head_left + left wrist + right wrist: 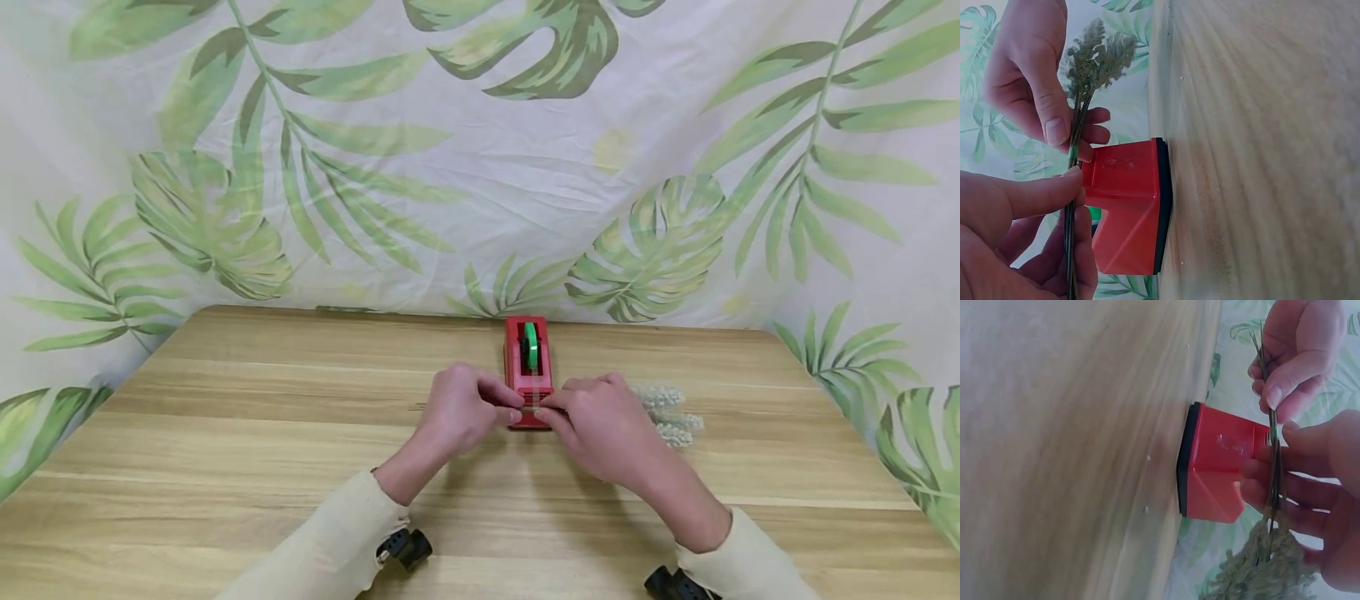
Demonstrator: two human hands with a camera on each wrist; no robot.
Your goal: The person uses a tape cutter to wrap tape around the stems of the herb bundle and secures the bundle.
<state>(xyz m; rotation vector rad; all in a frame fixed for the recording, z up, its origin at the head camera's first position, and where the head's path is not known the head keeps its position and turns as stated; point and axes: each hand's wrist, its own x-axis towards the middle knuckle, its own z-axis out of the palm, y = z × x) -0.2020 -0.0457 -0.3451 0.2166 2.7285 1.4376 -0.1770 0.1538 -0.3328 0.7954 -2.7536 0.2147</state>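
Note:
Both hands hold a small bunch of dried flowers (663,408) sideways in front of a red tape dispenser (546,367). My left hand (461,412) pinches the thin stems (1069,244) between thumb and fingers, the bare ends pointing left. On the flower-head side, my right hand (611,425) has its thumb and fingers about the stems, the pale fluffy heads showing beyond it. A bit of green tape (1073,152) sits on the stems between the two hands. The dispenser carries a green tape roll (531,342), and its front end is partly hidden behind the fingertips.
The dispenser stands on a wooden table (300,400), near its back edge. Behind the table hangs a white cloth (510,192) printed with green leaves. Dark wrist cameras are strapped at both sleeves.

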